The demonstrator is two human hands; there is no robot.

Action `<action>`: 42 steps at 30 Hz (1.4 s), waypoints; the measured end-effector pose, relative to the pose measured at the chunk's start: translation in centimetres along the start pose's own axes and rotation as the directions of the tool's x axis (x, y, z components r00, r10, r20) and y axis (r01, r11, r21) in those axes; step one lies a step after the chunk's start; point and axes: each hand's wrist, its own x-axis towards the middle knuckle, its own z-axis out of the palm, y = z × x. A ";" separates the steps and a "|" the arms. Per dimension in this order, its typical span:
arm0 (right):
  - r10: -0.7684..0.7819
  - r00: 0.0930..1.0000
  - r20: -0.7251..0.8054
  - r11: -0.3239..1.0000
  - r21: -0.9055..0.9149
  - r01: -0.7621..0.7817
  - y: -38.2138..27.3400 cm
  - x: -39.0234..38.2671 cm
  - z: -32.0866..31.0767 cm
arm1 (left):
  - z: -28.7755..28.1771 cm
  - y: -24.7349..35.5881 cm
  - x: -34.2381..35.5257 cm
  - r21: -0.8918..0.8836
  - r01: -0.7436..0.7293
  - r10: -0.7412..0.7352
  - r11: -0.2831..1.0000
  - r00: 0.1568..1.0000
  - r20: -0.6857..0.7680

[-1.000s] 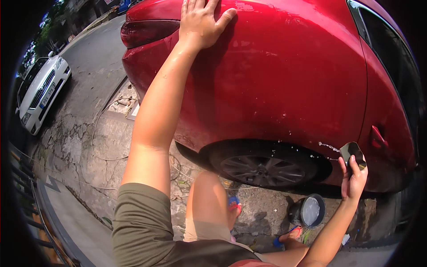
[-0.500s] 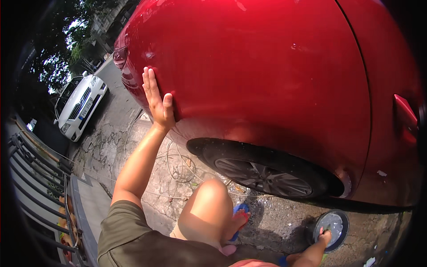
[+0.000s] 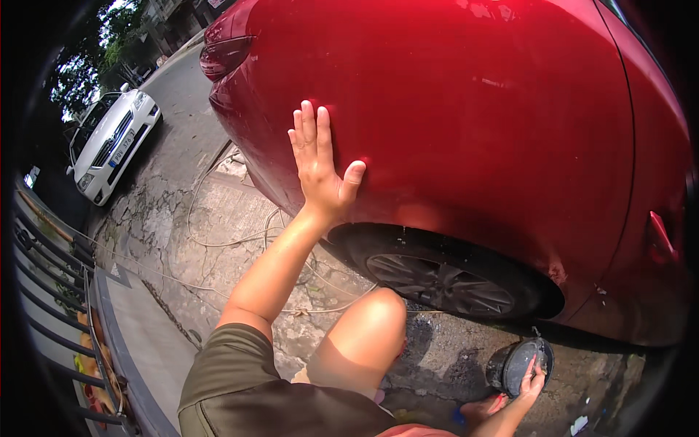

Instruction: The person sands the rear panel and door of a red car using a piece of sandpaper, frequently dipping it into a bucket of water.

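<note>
My left hand [image 3: 319, 171] lies flat against the glossy red rear side panel of a car [image 3: 466, 124], fingers stretched and thumb apart, above the wheel arch. My left arm reaches up and forward to it. At the lower right, my right hand [image 3: 535, 379] is at the mouth of a dark bucket [image 3: 499, 368] on the ground, its fingers extended over the opening. Whether a small thing lies within those fingers is unclear. A little water seems to splash at the bucket's far rim. Below the panel sits the dark wheel [image 3: 444, 284].
A thin hose [image 3: 218, 244] loops over the cracked concrete [image 3: 167, 269] left of the wheel. A black metal fence [image 3: 58, 313] and a low ledge [image 3: 138, 320] stand at the left. Farther off is a parked white car [image 3: 116, 142]. My bent knee [image 3: 364, 328] is near the wheel.
The view has shifted, showing more of the car's tail light. My left hand remains flat on the red panel. My right hand's fingers, earlier down in the bucket, now show stretched at its mouth.
</note>
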 end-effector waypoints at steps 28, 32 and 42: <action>-0.108 0.994 0.028 0.892 -0.440 0.110 7.5 -23.8 20.4 | -3.0 -21.1 23.5 0.217 0.588 -0.594 0.779 0.803 -0.042; -0.463 0.797 0.387 0.772 -0.265 0.577 6.9 -27.6 30.0 | -2.1 -13.8 20.9 0.206 0.260 -0.263 0.943 0.965 -0.016; 0.097 -0.416 0.904 -0.867 0.282 0.411 0.9 -38.9 71.1 | -3.7 -19.2 13.9 0.152 -0.029 0.037 0.988 0.998 -0.050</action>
